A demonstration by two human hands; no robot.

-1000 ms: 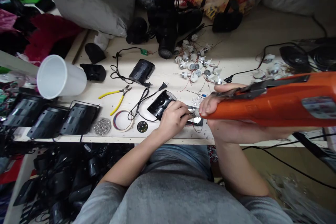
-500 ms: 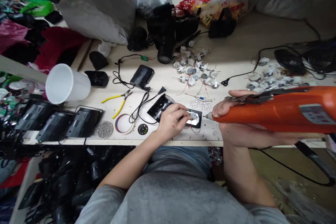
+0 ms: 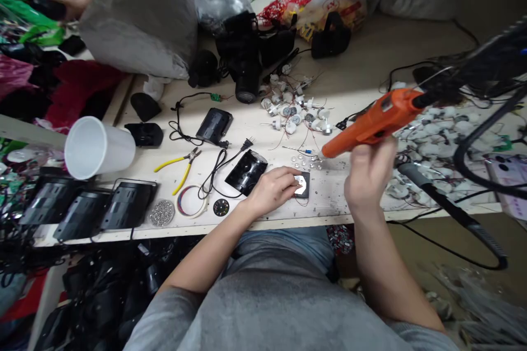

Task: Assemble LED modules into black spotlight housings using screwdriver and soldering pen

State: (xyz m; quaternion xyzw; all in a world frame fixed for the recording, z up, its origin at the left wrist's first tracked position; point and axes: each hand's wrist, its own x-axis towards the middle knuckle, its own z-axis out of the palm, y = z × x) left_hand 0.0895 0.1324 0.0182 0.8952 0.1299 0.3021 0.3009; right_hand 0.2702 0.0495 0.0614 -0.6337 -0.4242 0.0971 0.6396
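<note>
My left hand (image 3: 272,191) rests on the bench, fingers pinched at a small round motor (image 3: 299,184), mostly covered by the fingertips. The motor is on a white piece over a dark square plate (image 3: 306,193), with thin red wires below. My right hand (image 3: 368,178) is closed on an orange electric screwdriver (image 3: 370,123), raised and tilted, its tip pointing down-left near several small shiny round parts (image 3: 307,162). An open black housing (image 3: 246,171) with a plug cord lies just left of the plate. A thin blue-sleeved piece (image 3: 308,151) lies behind the shiny parts.
Yellow-handled cutters (image 3: 183,167), a tape roll (image 3: 191,201), a dish of screws (image 3: 162,213) and a white bucket (image 3: 99,147) stand left. Wired white motor parts (image 3: 294,107) are heaped behind, more at right. A thick black cable (image 3: 461,214) hangs right. Other people's hands show behind.
The screwdriver has moved up and away from the plate, turning so that its tip points down-left. My right hand has risen with it. My left hand stays at the plate.
</note>
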